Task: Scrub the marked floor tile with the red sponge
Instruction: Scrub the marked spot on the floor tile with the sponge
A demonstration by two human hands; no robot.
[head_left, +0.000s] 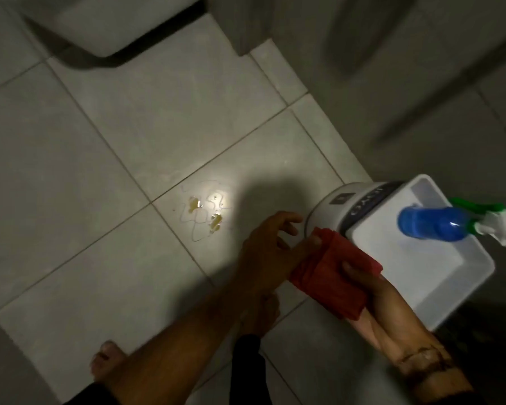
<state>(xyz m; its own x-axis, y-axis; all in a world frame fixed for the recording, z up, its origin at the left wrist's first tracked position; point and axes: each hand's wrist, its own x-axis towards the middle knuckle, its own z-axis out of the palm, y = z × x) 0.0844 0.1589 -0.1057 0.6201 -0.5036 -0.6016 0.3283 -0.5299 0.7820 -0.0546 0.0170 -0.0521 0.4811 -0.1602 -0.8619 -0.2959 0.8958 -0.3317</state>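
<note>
The red sponge (pixel 335 276) is held above the floor at the lower right. My right hand (pixel 371 290) grips it from below, thumb on top. My left hand (pixel 270 244) touches the sponge's upper left corner with its thumb, the other fingers spread apart. On a pale floor tile (pixel 146 258) to the left lies a squiggly wet line with yellow blobs (pixel 205 213), lit by a bright spot. The hands are to the right of that mark, not touching the floor.
A white tub (pixel 462 290) sits on a white appliance (pixel 333 201) at the right, with a blue spray bottle (pixel 433 222) in it. A white fixture base (pixel 105 27) is at the top left. My bare feet (pixel 107 361) stand at the bottom.
</note>
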